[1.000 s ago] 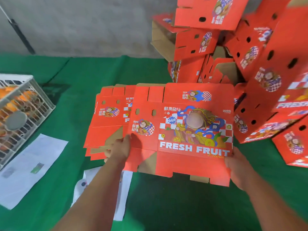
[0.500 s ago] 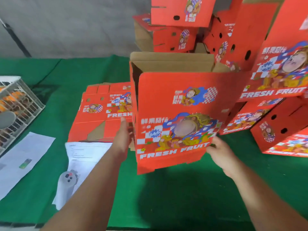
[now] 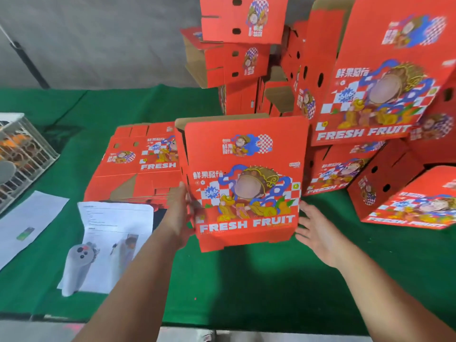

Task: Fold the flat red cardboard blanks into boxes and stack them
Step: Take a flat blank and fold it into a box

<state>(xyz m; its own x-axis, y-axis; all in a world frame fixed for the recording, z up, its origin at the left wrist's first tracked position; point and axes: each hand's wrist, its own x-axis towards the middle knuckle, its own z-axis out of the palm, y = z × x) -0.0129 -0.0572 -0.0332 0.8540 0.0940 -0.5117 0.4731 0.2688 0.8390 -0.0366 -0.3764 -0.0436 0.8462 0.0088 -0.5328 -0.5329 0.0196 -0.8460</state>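
Note:
A red "FRESH FRUIT" box [image 3: 244, 183], half opened into a tube, stands upright in the middle of the green table. My left hand [image 3: 181, 215] grips its lower left edge. Beside its lower right corner, my right hand [image 3: 318, 233] is spread open, fingers at or just off the cardboard. A pile of flat red blanks [image 3: 138, 164] lies to the left behind the box. Folded red boxes [image 3: 370, 82] are heaped at the back and right.
Green cloth [image 3: 246, 280] covers the table, whose front edge runs along the bottom. A white crate [image 3: 22, 156] with orange fruit stands at far left. Two paper sheets [image 3: 108, 243] lie at front left. A grey wall is behind.
The blank, flat in both hands a second ago, has been raised and opened into an upright tube. My right hand has let go of its right edge and spread open.

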